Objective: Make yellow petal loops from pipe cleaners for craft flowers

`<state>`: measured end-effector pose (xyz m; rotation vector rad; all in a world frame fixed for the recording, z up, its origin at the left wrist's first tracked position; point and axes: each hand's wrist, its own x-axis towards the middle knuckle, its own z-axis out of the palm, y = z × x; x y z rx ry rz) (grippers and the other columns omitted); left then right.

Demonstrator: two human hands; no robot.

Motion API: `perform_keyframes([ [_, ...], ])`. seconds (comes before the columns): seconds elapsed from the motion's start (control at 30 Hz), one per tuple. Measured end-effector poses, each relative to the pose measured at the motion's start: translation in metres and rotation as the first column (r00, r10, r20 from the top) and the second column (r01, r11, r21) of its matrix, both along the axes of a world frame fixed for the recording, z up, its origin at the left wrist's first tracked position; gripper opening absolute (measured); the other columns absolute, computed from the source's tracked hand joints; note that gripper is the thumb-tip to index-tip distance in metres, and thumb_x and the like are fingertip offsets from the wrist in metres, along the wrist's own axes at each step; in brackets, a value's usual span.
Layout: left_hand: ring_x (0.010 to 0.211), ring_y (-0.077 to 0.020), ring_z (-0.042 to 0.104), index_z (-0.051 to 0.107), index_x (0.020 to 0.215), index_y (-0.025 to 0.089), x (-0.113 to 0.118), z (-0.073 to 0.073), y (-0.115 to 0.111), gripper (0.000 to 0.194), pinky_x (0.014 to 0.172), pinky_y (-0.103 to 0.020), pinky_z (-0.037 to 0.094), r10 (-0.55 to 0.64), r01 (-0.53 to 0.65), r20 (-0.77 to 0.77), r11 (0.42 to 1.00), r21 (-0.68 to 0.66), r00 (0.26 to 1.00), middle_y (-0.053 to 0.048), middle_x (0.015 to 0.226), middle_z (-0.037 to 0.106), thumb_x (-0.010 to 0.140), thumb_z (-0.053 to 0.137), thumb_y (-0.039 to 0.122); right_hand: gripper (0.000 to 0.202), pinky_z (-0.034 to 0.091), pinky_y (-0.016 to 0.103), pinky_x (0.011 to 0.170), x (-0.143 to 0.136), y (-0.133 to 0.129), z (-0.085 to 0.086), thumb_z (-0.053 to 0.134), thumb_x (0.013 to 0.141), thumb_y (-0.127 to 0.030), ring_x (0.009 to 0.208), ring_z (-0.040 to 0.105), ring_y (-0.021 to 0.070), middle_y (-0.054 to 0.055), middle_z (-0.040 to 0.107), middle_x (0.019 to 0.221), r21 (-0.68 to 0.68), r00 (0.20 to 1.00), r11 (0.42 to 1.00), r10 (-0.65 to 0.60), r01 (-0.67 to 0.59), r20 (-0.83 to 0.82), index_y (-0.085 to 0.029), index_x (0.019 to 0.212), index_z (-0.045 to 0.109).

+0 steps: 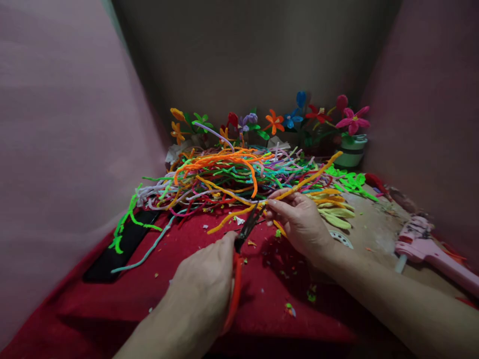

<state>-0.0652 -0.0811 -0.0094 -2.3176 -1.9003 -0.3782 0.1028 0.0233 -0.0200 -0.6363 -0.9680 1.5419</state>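
Note:
My left hand (207,279) is closed around red-handled pliers (236,294) with long, dark, slightly parted jaws. Their tips point up and away, close to the fingertips of my right hand (295,217). Between thumb and fingers, my right hand pinches a fuzzy yellow-orange pipe cleaner (318,175), which slants up to the right. Whether the jaws touch it, I cannot tell. Just behind both hands lies a big tangled heap of pipe cleaners (220,172) in many colours. Small fluffy scraps (290,309) are scattered over the red cloth (179,294).
Pipe cleaner flowers (275,122) stand along the back, some near a pale green pot (352,152). A black phone-like slab (119,249) lies at left under bright green pieces (125,224). At right rests a pink glue gun (430,252). Pinkish walls enclose both sides.

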Motion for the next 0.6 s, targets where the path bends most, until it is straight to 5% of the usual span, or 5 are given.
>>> perform_keyframes([
  [0.2, 0.076, -0.0240, 0.065, 0.048, 0.120, 0.005, 0.023, 0.003, 0.013, 0.046, 0.068, -0.037, 0.053, 0.089, -0.122, -0.272, 0.987, -0.109, 0.958, -0.016, 0.087, 0.067, 0.076, 0.033, 0.005, 0.012, 0.046, 0.022, 0.049, 0.000, -0.008, 0.002, 0.068, 0.067, -0.021, 0.051, 0.055, 0.0090, -0.002, 0.058, 0.059, 0.022, 1.000, 1.000, 0.012, -0.012, 0.019, -0.015, 0.071, 0.059],
  [0.6, 0.072, -0.0217, 0.064, 0.049, 0.118, 0.006, 0.025, -0.001, 0.015, 0.044, 0.065, -0.033, 0.052, 0.078, -0.110, -0.313, 0.990, -0.087, 0.946, -0.014, 0.084, 0.066, 0.077, 0.035, 0.005, 0.009, 0.047, 0.023, 0.049, 0.000, -0.007, 0.000, 0.069, 0.066, -0.020, 0.048, 0.055, 0.0094, 0.000, 0.062, 0.059, 0.032, 0.996, 0.997, 0.067, -0.069, 0.052, -0.014, 0.070, 0.063],
])
